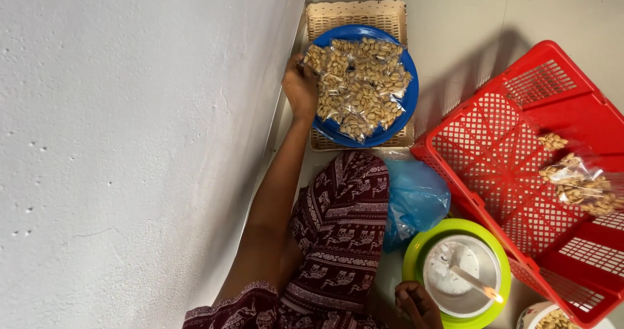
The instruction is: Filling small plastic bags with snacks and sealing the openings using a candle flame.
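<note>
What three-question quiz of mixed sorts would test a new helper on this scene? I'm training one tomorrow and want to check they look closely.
1. True or false: the left hand touches the packets of peanuts on the blue plate.
2. What lies in the red basket? A) spoons B) peanut packets C) cloth
3. Which colour is the plate under the metal bowl near the right hand?

Key: 1 true; 2 B, peanut packets in the basket; 3 green.

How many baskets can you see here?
2: a tan woven basket under the blue plate by the wall, and a red plastic basket on the right. None seem hidden.
</note>
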